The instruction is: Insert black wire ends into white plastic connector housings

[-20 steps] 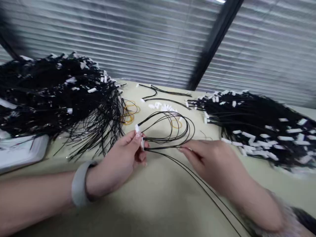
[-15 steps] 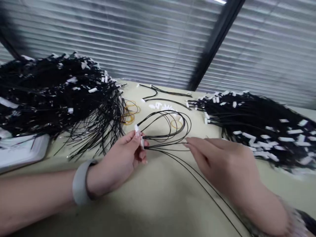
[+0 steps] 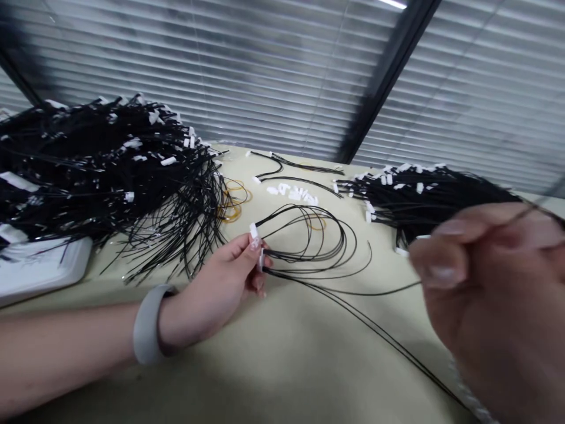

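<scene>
My left hand (image 3: 225, 274) is closed on white plastic connectors (image 3: 261, 259), pinched between thumb and fingers. From them several thin black wires (image 3: 338, 227) run to the right and curl back in loops above the table. Other wires trail down to the lower right. Close to the camera at the right, my right hand (image 3: 489, 277) is closed, thumb against fingers, on one black wire (image 3: 392, 291) that leads back toward the connectors. The far part of that wire shows blurred beyond the fingers.
A large heap of black wires (image 3: 168, 176) with white connectors lies at left, beside a white tray (image 3: 79, 265). Another bundle (image 3: 441, 188) lies at right. Loose white connectors (image 3: 295, 193), yellow rubber bands (image 3: 232, 209) and short wire pieces (image 3: 304, 178) lie between. Window blinds (image 3: 265, 70) stand behind.
My right hand has moved right and up toward the camera, drawing a wire out with it. My left hand keeps its hold on the connectors, shifted slightly right.
</scene>
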A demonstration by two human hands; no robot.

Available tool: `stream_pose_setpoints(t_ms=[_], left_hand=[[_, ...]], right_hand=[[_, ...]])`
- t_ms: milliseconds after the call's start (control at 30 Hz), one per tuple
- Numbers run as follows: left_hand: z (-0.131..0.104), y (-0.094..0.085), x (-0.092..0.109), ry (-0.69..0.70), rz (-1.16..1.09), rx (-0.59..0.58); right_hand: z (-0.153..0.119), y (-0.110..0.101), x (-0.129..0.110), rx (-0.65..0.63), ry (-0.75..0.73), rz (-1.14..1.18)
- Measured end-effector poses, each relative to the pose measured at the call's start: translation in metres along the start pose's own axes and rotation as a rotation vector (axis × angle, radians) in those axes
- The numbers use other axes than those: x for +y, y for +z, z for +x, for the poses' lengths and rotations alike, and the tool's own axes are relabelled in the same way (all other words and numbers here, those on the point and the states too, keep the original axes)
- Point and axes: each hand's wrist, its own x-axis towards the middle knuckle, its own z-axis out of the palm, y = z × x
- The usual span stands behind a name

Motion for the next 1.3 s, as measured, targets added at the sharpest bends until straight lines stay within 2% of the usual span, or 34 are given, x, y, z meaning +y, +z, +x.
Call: stream_pose_setpoints(t_ms=[67,133,233,333,500,633,967,1300], left_hand=[[0.000,-0.002,-0.004,0.035,0.096,-0.052],[-0.001,-0.004,-0.006,0.062,0.195,-0.089],[-0.002,-0.004,-0.005,0.073,0.255,-0.112],[-0.004,-0.003,-0.002,0.054,0.248,-0.140],[-0.007,-0.001,0.001,0.010,0.221,-0.171],[-0.008,0.001,0.002,0.005,0.227,-0.197],[-0.009,0.001,0.001,0.006,0.241,-0.204],[-0.011,0.001,0.000,0.033,0.330,-0.210]], right_hand=[[-0.003,0.005,-0.001,-0.065,0.107,0.090],[-0.006,0.010,0.001,-0.214,0.148,0.006],[-0.007,0.015,0.010,-0.413,0.086,-0.209],[-0.006,0.019,0.017,-0.506,0.041,-0.284],[-0.010,0.027,0.023,-0.563,-0.018,-0.325],[-0.013,0.032,0.025,-0.560,-0.041,-0.351],[-0.012,0.031,0.026,-0.588,-0.059,-0.329],[-0.018,0.036,0.023,-0.653,-0.158,-0.468]])
